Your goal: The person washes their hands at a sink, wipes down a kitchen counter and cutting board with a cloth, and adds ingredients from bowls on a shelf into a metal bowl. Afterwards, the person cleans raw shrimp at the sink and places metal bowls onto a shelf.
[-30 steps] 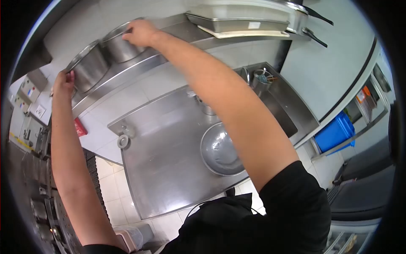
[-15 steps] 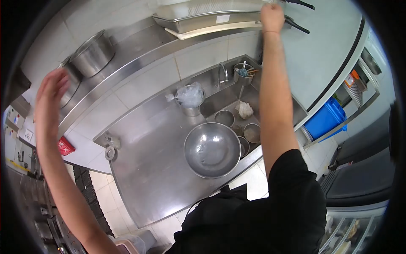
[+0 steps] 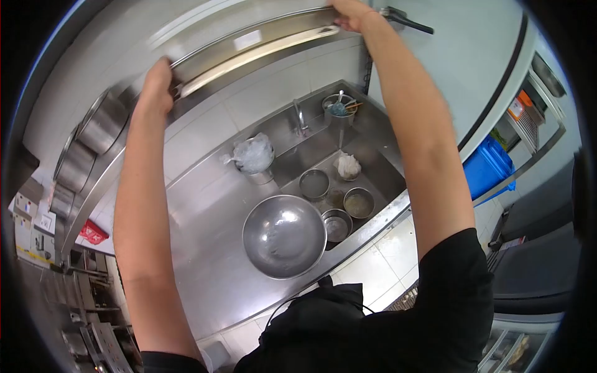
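Note:
A long, shallow metal tray [image 3: 283, 28] with a white label on its front is up at the wall shelf. My left hand [image 3: 158, 86] is closed around its left end, the fingertips partly hidden behind the rim. At the right end, my right hand [image 3: 354, 15] grips the same tray, with the thumb on the near side. Just below the tray lies a cream-coloured board [image 3: 258, 60], close to both hands. Something white and blurred, with a pale rim [image 3: 193, 20], shows above the tray; its kind is unclear.
Below, a large metal bowl [image 3: 284, 237] stands on the steel counter [image 3: 205, 267] beside a sink with several small pots. A bagged pot [image 3: 254, 155] and a faucet [image 3: 300, 118] are behind. Large pots [image 3: 102, 121] line the shelf's left. Black handles [image 3: 407, 20] jut out right.
My left hand has come from the pots on the left to the tray's left end and closed on it. My right hand has shifted onto the tray's right end. The view has moved.

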The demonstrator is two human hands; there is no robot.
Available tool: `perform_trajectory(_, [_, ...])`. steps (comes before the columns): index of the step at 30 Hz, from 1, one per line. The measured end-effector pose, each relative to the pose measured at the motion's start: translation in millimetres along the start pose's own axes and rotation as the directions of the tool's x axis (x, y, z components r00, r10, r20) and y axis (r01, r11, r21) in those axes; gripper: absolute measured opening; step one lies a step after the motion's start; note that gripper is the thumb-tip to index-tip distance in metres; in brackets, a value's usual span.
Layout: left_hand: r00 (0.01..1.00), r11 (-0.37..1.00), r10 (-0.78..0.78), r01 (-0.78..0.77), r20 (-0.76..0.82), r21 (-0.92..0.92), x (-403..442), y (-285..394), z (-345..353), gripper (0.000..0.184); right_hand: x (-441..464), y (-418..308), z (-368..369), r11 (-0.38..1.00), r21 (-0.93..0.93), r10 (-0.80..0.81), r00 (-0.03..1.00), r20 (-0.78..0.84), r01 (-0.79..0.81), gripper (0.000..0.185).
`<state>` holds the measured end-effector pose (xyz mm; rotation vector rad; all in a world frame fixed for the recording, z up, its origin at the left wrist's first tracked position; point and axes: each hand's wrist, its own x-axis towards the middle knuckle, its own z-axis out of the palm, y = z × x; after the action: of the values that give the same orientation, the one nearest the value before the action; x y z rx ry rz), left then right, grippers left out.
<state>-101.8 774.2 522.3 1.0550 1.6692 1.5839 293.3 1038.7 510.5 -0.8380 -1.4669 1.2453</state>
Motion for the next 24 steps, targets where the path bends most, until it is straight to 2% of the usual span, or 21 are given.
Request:
perform_trajectory(1, [0.998, 0.997, 0.036, -0.033, 0.042, -0.076, 32, -10, -14, 0.024, -12, -18, 11, 0.999, -0.011, -0.035, 0.998, -0.048, 0.035, 0.021])
perform_trajectory(2, [1.0, 0.984, -0.003, 0.004, 0.007, -0.176, 30, -2, -17, 0.025, -32, -41, 26, 0.997, -0.02, -0.074, 0.993, -0.095, 0.072, 0.02])
perform_trajectory(4, [0.998, 0.987, -0.066, 0.067, 0.015, -0.148, -3, 25, -27, 0.028, -47, -70, 33, 0.988, -0.045, -0.151, 0.977, -0.154, 0.146, 0.019])
perform_trajectory(6, [0.997, 0.953, 0.031, -0.008, 0.072, -0.304, -33, 41, -26, 0.032, -40, -91, 19, 0.969, -0.089, -0.242, 0.956, -0.167, 0.23, 0.02])
perform_trajectory(7, [0.992, 0.922, 0.083, -0.04, 0.095, -0.386, -49, 49, -27, 0.035, -72, -113, 19, 0.945, -0.267, -0.246, 0.947, -0.205, 0.188, 0.021])
perform_trajectory(10, [0.984, 0.836, 0.17, -0.122, 0.042, -0.535, -105, 74, -26, 0.039, -150, -143, 26, 0.978, -0.081, -0.204, 0.967, -0.154, 0.194, 0.022])
perform_trajectory(12, [0.96, 0.841, 0.259, -0.17, 0.106, -0.513, -137, 80, -33, 0.04, -217, -151, 39, 0.981, 0.127, -0.139, 0.986, -0.094, 0.15, 0.029])
perform_trajectory(14, [0.95, 0.83, 0.286, -0.18, 0.126, -0.528, -163, 84, -36, 0.039, -272, -150, 52, 0.947, 0.3, -0.123, 0.992, 0.012, 0.114, 0.032])
perform_trajectory(15, [0.964, 0.825, 0.247, -0.154, 0.102, -0.544, -175, 85, -36, 0.041, -301, -148, 53, 0.921, 0.379, -0.122, 0.991, 0.053, 0.093, 0.034])
perform_trajectory(17, [0.941, 0.808, 0.287, -0.138, 0.178, -0.573, -168, 64, -46, 0.043, -368, -151, 39, 0.857, 0.509, -0.147, 0.984, 0.099, 0.077, 0.04])
perform_trajectory(19, [0.901, 0.812, 0.287, -0.049, 0.325, -0.581, -160, 36, -62, 0.048, -429, -137, 40, 0.854, 0.494, -0.218, 0.974, 0.057, 0.162, 0.049])
perform_trajectory(21, [0.906, 0.833, 0.295, -0.089, 0.303, -0.546, -178, 6, -62, 0.05, -489, -120, 39, 0.802, 0.569, -0.244, 0.969, 0.038, 0.18, 0.052])
perform_trajectory(23, [0.923, 0.832, 0.263, -0.069, 0.282, -0.55, -256, 4, -34, 0.054, -545, -100, 30, 0.788, 0.571, -0.255, 0.966, -0.035, 0.228, 0.074])
perform_trajectory(24, [0.881, 0.805, 0.341, -0.095, 0.327, -0.585, -285, -8, -23, 0.057, -580, -94, 31, 0.77, 0.578, -0.28, 0.957, -0.077, 0.272, 0.084])
